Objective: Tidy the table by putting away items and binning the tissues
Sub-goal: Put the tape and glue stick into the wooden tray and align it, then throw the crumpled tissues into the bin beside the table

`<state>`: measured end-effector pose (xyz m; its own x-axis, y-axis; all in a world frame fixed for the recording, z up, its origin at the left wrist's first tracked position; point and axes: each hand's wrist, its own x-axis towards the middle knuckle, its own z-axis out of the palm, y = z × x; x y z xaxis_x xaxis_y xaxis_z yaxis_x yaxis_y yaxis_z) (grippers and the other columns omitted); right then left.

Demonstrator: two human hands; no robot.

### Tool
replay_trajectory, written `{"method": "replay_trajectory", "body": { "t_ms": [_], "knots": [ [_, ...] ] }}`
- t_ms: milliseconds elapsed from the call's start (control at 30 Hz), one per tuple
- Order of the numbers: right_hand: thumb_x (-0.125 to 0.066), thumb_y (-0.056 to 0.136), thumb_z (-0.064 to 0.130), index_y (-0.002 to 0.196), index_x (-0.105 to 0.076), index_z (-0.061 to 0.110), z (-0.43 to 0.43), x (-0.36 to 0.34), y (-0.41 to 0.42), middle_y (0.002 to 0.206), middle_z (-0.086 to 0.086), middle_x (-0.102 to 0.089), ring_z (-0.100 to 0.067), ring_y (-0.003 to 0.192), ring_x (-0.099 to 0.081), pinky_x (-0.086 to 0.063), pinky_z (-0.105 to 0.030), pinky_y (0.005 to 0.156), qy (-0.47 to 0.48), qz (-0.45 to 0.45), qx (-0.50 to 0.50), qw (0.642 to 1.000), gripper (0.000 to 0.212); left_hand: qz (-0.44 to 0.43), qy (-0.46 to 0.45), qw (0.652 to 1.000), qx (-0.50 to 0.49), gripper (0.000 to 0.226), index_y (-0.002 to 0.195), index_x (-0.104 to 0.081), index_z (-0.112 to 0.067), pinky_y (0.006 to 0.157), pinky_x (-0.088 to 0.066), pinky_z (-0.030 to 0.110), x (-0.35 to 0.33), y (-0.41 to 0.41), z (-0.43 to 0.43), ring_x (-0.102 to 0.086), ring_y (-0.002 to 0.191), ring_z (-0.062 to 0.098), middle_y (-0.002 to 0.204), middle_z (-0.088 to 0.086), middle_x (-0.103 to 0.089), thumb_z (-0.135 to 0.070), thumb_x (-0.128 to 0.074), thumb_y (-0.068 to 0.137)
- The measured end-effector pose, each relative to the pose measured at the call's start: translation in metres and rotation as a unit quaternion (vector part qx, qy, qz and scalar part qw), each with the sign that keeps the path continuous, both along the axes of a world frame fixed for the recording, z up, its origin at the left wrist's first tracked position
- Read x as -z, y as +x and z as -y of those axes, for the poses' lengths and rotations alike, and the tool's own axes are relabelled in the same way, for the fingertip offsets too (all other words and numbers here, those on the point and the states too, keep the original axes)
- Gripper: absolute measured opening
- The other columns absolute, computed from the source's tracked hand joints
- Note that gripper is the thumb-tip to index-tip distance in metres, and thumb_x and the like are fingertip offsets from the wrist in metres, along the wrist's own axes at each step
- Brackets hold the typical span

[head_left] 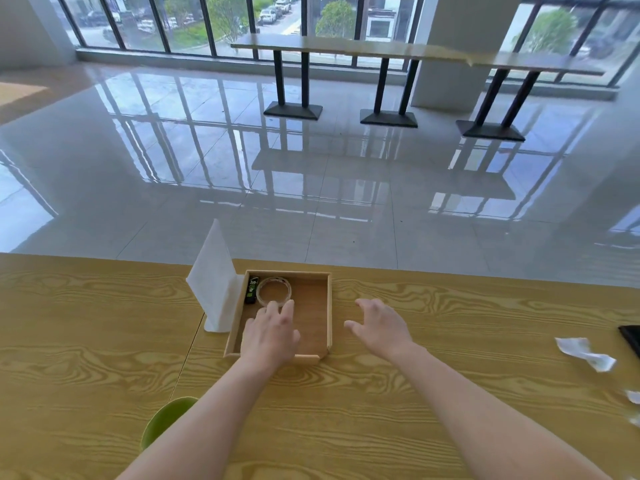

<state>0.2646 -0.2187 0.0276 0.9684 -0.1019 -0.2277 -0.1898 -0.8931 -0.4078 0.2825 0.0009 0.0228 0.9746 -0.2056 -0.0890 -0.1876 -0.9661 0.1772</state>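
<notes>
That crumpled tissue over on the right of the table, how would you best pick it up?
Probably from straight above, pinching the raised ridge in the middle of the crumpled tissue. It lies low and loose on the table, with folds standing up to give a grip. The open right hand is nearer than the left hand, which is over the wooden tray.

A yellow wood-grain tabletop (381,417) fills the lower half of the view, with a seam running through it on the left. At 12 o'clock a shallow wooden tray (329,317) is set flat on it. Just beside the tray, at 11 o'clock, a white napkin stack (213,282) is stood upright. At 7 o'clock a green bowl (162,422) is seen, partly hidden. At 3 o'clock crumpled tissues (585,353) are scattered near the edge, and a dark flat object (632,339) is cut off by the frame.
</notes>
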Motion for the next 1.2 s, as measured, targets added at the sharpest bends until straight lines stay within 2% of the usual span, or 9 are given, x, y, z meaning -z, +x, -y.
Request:
{"method": "replay_trajectory", "body": {
  "t_ms": [233, 500, 767, 900, 1200],
  "knots": [
    [-0.059, 0.094, 0.048, 0.142, -0.046, 0.017, 0.038, -0.021, -0.020, 0.134, -0.008, -0.057, -0.028, 0.125, -0.053, -0.047, -0.042, 0.099, -0.016, 0.028, -0.010, 0.999, 0.060, 0.012, -0.006, 1.000, 0.015, 0.061, 0.147, -0.028, -0.021, 0.090, -0.044, 0.040, -0.017, -0.018, 0.045, -0.051, 0.116, 0.027, 0.130, 0.009, -0.050, -0.034, -0.046, 0.090],
    [-0.058, 0.094, 0.049, 0.144, -0.045, 0.017, 0.072, -0.036, -0.052, 0.138, -0.007, -0.055, -0.027, 0.129, -0.050, -0.045, -0.042, 0.103, -0.022, 0.042, 0.005, 0.999, 0.061, 0.027, 0.003, 0.997, 0.070, 0.072, 0.152, -0.014, -0.022, 0.110, -0.033, 0.049, -0.029, -0.037, 0.088, -0.032, 0.135, 0.027, 0.143, 0.008, -0.037, -0.042, -0.049, 0.091],
    [-0.059, 0.094, 0.046, 0.143, -0.047, 0.018, 0.095, -0.043, -0.123, 0.137, -0.008, -0.056, -0.029, 0.126, -0.051, -0.047, -0.044, 0.100, -0.032, 0.045, 0.136, 0.989, 0.058, 0.032, -0.019, 0.979, 0.201, 0.074, 0.152, -0.014, -0.022, 0.114, -0.028, 0.050, -0.036, -0.061, 0.127, -0.024, 0.143, 0.028, 0.154, 0.010, -0.029, -0.042, -0.049, 0.090],
    [-0.059, 0.094, 0.046, 0.140, -0.049, 0.020, 0.103, -0.042, -0.170, 0.132, -0.005, -0.058, -0.026, 0.121, -0.054, -0.050, -0.042, 0.093, -0.033, 0.047, 0.210, 0.976, 0.054, 0.036, -0.035, 0.963, 0.266, 0.074, 0.152, -0.015, -0.022, 0.115, -0.026, 0.049, -0.041, -0.085, 0.148, -0.024, 0.143, 0.028, 0.154, 0.010, -0.029, -0.042, -0.050, 0.090],
    [-0.060, 0.094, 0.045, 0.140, -0.050, 0.021, 0.140, -0.047, -0.265, 0.131, -0.004, -0.058, -0.024, 0.118, -0.056, -0.051, -0.039, 0.088, -0.045, 0.032, 0.327, 0.943, 0.052, 0.021, -0.045, 0.927, 0.373, 0.076, 0.153, -0.014, -0.021, 0.115, -0.028, 0.048, -0.045, -0.142, 0.205, -0.025, 0.143, 0.028, 0.153, 0.011, -0.030, -0.041, -0.052, 0.090]
  ]
}}
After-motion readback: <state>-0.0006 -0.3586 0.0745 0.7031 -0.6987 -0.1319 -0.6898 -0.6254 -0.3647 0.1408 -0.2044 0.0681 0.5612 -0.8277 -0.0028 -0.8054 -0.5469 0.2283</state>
